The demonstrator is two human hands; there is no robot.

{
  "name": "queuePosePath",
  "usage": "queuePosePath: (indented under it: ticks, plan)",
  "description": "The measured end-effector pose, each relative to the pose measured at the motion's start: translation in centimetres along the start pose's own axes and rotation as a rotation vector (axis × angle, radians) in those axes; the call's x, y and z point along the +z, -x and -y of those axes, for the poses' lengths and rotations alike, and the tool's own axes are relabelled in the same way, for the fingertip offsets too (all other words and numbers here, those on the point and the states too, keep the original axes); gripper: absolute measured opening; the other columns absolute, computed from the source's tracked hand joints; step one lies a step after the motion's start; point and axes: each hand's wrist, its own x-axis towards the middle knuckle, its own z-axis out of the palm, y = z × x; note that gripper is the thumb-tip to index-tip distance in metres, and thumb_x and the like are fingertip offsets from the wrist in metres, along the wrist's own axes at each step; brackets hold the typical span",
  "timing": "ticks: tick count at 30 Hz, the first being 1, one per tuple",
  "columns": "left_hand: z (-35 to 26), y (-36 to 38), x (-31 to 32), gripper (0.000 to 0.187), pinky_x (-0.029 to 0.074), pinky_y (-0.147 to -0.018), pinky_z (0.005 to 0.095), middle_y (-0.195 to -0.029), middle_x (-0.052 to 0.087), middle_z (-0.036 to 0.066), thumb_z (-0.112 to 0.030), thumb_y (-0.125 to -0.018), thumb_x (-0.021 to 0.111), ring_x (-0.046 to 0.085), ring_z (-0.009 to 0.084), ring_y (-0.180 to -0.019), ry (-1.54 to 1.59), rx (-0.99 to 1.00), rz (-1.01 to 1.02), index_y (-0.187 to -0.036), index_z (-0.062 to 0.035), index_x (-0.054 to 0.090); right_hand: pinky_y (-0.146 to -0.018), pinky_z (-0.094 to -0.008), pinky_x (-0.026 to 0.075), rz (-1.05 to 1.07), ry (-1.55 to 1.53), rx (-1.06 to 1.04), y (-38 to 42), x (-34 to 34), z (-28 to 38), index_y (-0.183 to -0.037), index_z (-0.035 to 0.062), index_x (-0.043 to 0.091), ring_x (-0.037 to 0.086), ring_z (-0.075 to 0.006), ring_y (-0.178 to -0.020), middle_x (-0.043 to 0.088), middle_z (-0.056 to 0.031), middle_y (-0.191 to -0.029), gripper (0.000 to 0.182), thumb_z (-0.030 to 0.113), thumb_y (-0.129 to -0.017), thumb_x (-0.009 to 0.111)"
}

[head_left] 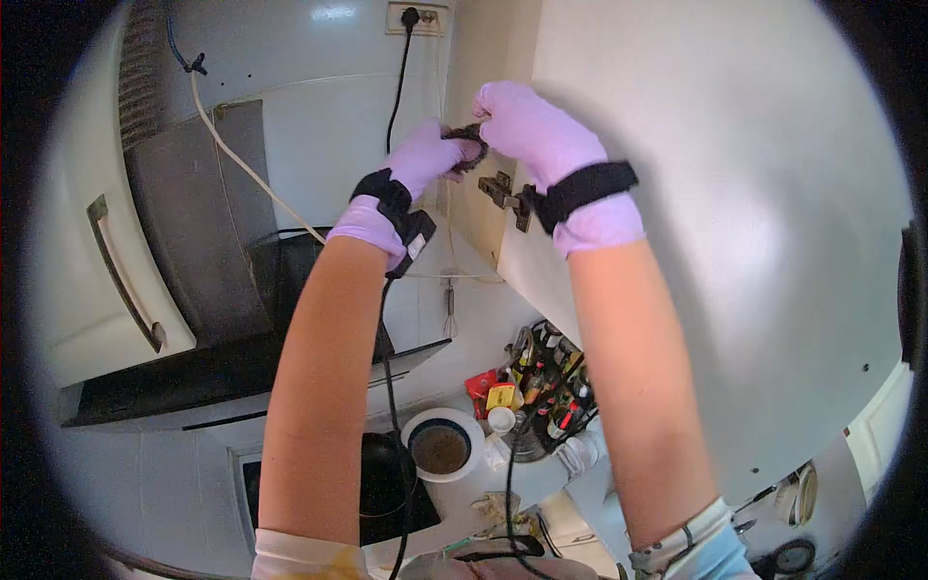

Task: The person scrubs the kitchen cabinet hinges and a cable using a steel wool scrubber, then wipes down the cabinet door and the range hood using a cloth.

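Note:
Both hands wear pale lilac gloves and black wrist straps, and they are raised in front of an open cabinet. My left hand [432, 159] is closed around a dark, ring-like coil [471, 145] whose exact kind I cannot make out. Just to the right, my right hand [536, 128] has its fingers curled in beside the top of the coil; whether they grip it is hidden. Below the hands, a metal hinge [503, 191] joins the cabinet side to the wide white door [715, 193].
A black plug [410, 17] sits in a wall socket above. At left are a range hood [193, 222] and a cabinet door with a handle [124, 275]. Below, several bottles [551, 382], a bowl [441, 447] and a pan [382, 474] crowd the counter and hob. Black cables hang from my wrists.

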Motion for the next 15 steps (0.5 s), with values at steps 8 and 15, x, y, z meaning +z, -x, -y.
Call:
queuePosePath:
  ticks: [8,15]
  plan:
    - [-0.7,1.9,-1.2,0.039,0.049,-0.059,0.0227,-0.085,0.058,0.007,-0.029,-0.08,0.061,0.056,0.0116,-0.066,-0.09,-0.092,-0.072,-0.101,0.0023,0.049,-0.088,-0.0443,0.041,-0.155,-0.254,0.016,8.8,6.8,-1.0,-0.114,-0.002,0.043,0.047,-0.0426,-0.105,0.047,-0.0276,-0.11,0.035,0.005,-0.079,0.045]
    - [-0.8,1.4,1.6,0.054,0.05,-0.07,0.0289,-0.11,0.051,0.013,-0.031,-0.082,0.058,0.054,0.0185,-0.095,-0.063,-0.038,0.005,-0.121,-0.0012,0.036,-0.102,-0.0388,0.031,-0.205,-0.475,-0.127,14.9,12.4,-1.9,-0.129,0.0024,0.035,0.038,-0.0403,-0.118,0.04,-0.0273,-0.124,0.056,-0.007,-0.074,0.043]
